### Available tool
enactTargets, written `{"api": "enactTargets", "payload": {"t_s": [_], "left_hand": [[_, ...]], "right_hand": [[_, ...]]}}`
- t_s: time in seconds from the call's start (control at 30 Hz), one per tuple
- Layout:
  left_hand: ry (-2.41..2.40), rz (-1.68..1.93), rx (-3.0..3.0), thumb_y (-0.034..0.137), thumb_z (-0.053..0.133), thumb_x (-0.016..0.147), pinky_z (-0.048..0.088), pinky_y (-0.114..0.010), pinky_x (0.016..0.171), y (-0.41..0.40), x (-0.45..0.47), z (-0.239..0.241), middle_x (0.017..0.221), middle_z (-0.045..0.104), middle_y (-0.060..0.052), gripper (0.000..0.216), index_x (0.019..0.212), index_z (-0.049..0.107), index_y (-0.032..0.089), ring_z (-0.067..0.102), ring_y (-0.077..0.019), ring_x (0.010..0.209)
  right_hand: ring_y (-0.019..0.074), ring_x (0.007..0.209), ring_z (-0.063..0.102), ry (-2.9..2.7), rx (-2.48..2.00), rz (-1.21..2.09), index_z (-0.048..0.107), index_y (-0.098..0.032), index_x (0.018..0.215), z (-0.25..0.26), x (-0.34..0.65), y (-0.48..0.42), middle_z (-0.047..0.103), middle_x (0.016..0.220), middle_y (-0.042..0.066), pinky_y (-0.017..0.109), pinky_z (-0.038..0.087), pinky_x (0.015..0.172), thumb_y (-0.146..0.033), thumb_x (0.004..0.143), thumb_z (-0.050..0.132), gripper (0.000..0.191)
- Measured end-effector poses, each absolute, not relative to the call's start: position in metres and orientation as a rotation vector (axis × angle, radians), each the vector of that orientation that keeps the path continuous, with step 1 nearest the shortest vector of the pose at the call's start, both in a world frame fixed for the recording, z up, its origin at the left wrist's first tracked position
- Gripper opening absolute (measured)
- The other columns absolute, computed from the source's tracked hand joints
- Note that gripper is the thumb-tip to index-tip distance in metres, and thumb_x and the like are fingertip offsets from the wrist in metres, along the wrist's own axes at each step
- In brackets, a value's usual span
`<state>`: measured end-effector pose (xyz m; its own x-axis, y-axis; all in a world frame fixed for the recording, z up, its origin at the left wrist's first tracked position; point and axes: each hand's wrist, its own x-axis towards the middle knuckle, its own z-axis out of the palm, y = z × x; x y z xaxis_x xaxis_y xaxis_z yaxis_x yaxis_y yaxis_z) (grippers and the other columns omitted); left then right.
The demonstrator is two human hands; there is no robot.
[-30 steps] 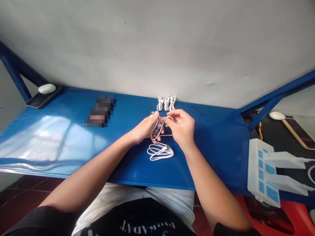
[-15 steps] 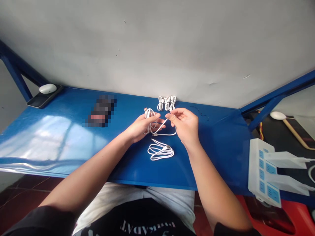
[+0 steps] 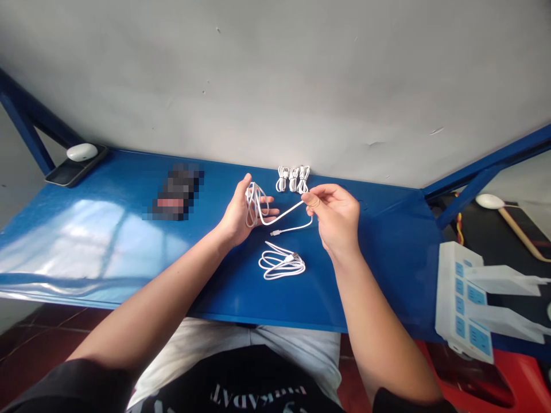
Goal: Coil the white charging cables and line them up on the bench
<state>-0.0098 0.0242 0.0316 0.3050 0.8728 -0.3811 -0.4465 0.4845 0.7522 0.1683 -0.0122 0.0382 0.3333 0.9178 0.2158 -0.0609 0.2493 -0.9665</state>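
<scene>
A white charging cable [image 3: 279, 217] stretches between my two hands above the blue table [image 3: 379, 275]. Its loops lie in the palm of my left hand [image 3: 238, 214], held around the fingers, with the thumb raised and the fingertips spread. My right hand [image 3: 338, 215] pinches a stretch of the cable between thumb and forefinger. From that pinch a short tail hangs, and its plug [image 3: 275, 233] points left. Nearer to me, a second white cable [image 3: 282, 264] rests loosely coiled on the table. Three tied bundles of white cable [image 3: 293, 179] stand beyond my right hand, near the wall.
A blurred dark object [image 3: 175, 192] lies left of my hands. At the far left, a white oval thing [image 3: 81, 152] sits on a dark tray. A white power strip [image 3: 462, 304] with plugged-in adapters is at the right edge, by a blue frame bar [image 3: 469, 186].
My left thumb has lifted off the loops and the left fingers have spread. My right hand has moved a little right, drawing out a longer stretch of cable between the hands.
</scene>
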Motion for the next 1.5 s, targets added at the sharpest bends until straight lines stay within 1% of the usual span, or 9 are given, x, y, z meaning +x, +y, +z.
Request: {"api": "enactTargets", "payload": {"t_s": [0.2,0.3,0.5,0.77,0.93,1.1,1.27,1.4,1.5], "left_hand": [[0.926,0.954,0.600,0.037,0.059,0.084,0.058,-0.037,0.069,0.029,-0.012,0.024,0.092,0.068,-0.009,0.025,0.098,0.053,0.017,0.072,-0.0232,0.072],[0.952,0.958,0.620,0.032,0.065,0.080,0.059,-0.036,0.070,0.030,-0.013,0.021,0.092,0.067,-0.006,0.029,0.102,0.051,0.019,0.072,-0.0222,0.073],[0.959,1.018,0.613,0.040,0.063,0.084,0.056,-0.031,0.066,0.031,-0.016,0.024,0.087,0.067,-0.003,0.036,0.113,0.051,0.022,0.070,-0.0198,0.071],[0.973,1.009,0.842,0.020,0.065,0.084,0.053,-0.028,0.068,0.034,-0.017,0.019,0.102,0.072,-0.008,0.051,0.131,0.047,0.025,0.071,-0.0167,0.073],[0.728,0.828,0.816,0.021,0.069,0.088,0.056,-0.033,0.079,0.025,-0.017,0.022,0.110,0.073,-0.012,0.050,0.132,0.045,0.024,0.074,-0.0194,0.085],[0.650,0.742,0.683,0.017,0.065,0.085,0.058,-0.032,0.074,0.021,-0.014,0.026,0.113,0.072,-0.014,0.036,0.119,0.053,0.019,0.075,-0.0217,0.084],[0.648,0.785,0.491,0.030,0.052,0.088,0.057,-0.031,0.066,0.025,-0.015,0.028,0.101,0.074,-0.014,0.018,0.101,0.056,0.019,0.072,-0.0204,0.075],[0.727,0.917,0.522,0.049,0.054,0.090,0.054,-0.029,0.061,0.028,-0.017,0.030,0.096,0.073,-0.012,0.031,0.099,0.056,0.019,0.069,-0.0192,0.069],[0.753,0.978,0.663,0.051,0.064,0.089,0.053,-0.027,0.060,0.027,-0.016,0.028,0.102,0.073,-0.010,0.035,0.104,0.054,0.021,0.069,-0.0168,0.070]], "right_hand": [[0.0061,0.050,0.049,-0.861,-1.093,0.767,0.062,-0.020,0.077,0.046,0.183,-0.009,0.058,0.065,-0.005,0.023,0.039,0.046,-0.043,0.062,0.093,0.041],[0.0056,0.051,0.047,-0.804,-1.078,0.718,0.059,-0.021,0.079,0.050,0.193,-0.007,0.055,0.067,-0.006,0.023,0.040,0.046,-0.047,0.061,0.093,0.046],[0.0070,0.055,0.046,-0.778,-1.075,0.648,0.056,-0.022,0.082,0.052,0.211,-0.006,0.051,0.070,-0.006,0.024,0.043,0.050,-0.049,0.068,0.089,0.045],[0.0066,0.059,0.046,-0.697,-0.968,0.641,0.054,-0.021,0.078,0.051,0.241,0.001,0.045,0.074,-0.006,0.023,0.041,0.053,-0.044,0.081,0.079,0.035],[0.0059,0.058,0.046,-0.707,-0.982,0.765,0.057,-0.021,0.081,0.044,0.223,0.002,0.050,0.074,-0.006,0.022,0.042,0.054,-0.046,0.070,0.088,0.041],[0.0093,0.059,0.051,-0.968,-1.237,0.695,0.068,-0.020,0.087,0.035,0.201,-0.001,0.063,0.075,-0.002,0.025,0.042,0.053,-0.047,0.072,0.086,0.036],[0.0164,0.073,0.064,-1.357,-1.393,0.623,0.077,-0.020,0.089,0.030,0.198,-0.004,0.074,0.084,0.004,0.030,0.051,0.067,-0.048,0.085,0.073,0.028],[0.0192,0.077,0.066,-1.469,-1.451,0.645,0.078,-0.019,0.092,0.029,0.202,-0.005,0.076,0.088,0.006,0.032,0.052,0.070,-0.047,0.088,0.069,0.030],[0.0172,0.072,0.063,-1.480,-1.455,0.650,0.078,-0.019,0.090,0.030,0.200,-0.008,0.074,0.084,0.005,0.031,0.050,0.067,-0.046,0.086,0.071,0.029]]}}
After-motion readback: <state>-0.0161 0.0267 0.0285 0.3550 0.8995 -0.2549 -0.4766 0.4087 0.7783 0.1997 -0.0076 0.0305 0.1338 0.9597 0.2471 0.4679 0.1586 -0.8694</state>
